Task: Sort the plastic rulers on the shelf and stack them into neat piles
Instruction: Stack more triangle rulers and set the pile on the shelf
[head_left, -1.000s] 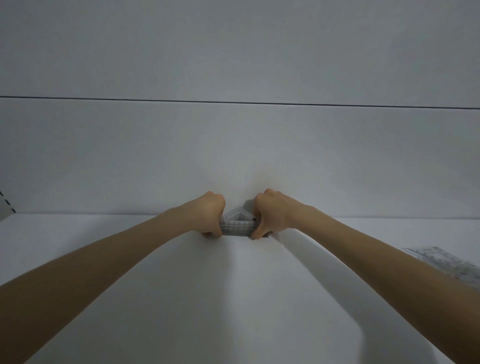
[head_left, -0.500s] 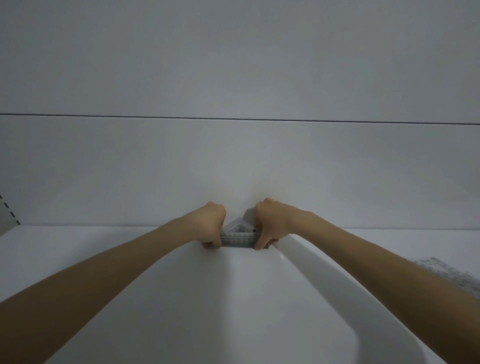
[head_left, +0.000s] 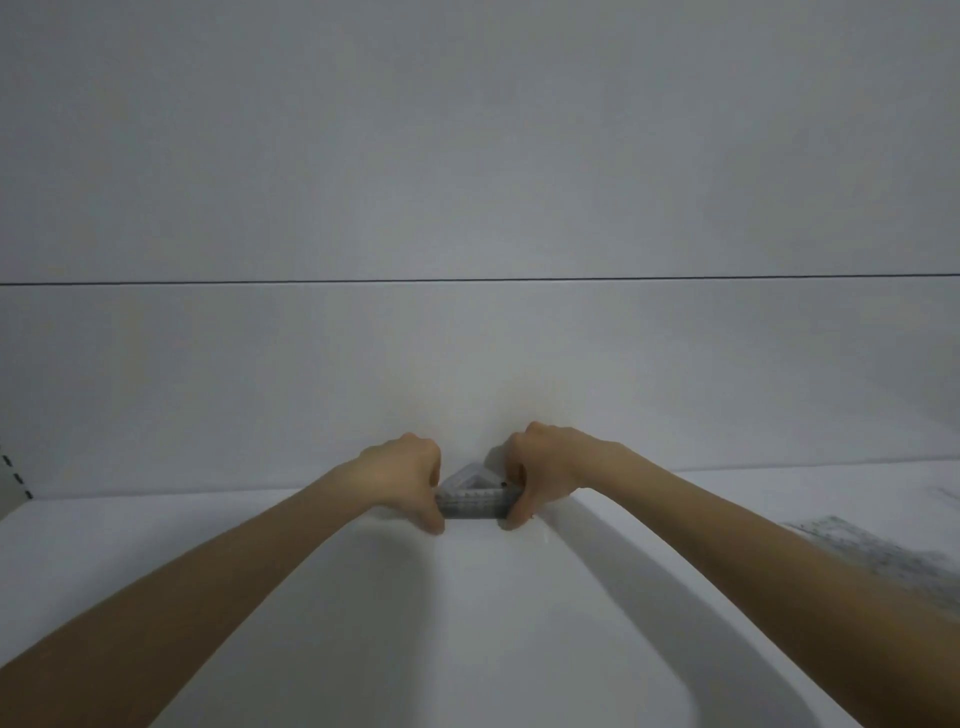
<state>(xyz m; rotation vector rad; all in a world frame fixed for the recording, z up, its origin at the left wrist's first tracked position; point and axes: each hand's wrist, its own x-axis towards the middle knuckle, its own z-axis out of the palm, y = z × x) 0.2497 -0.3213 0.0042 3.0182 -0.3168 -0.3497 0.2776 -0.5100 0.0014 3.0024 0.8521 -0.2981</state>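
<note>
A stack of clear triangular plastic rulers (head_left: 471, 498) lies on the white shelf (head_left: 467, 623), close to the back wall. My left hand (head_left: 405, 480) grips the stack's left end with curled fingers and the thumb at its front edge. My right hand (head_left: 545, 475) grips the right end the same way. Only the middle of the stack shows between the two hands. More clear rulers (head_left: 852, 551) lie flat at the right, partly hidden behind my right forearm.
The white back wall (head_left: 467, 364) rises just behind the stack, with a thin dark seam across it. A perforated upright (head_left: 13, 475) shows at the far left edge.
The view has tilted upward, so hands and shelf sit lower in the frame. Both hands keep their hold on the triangular stack in the same spot by the wall.
</note>
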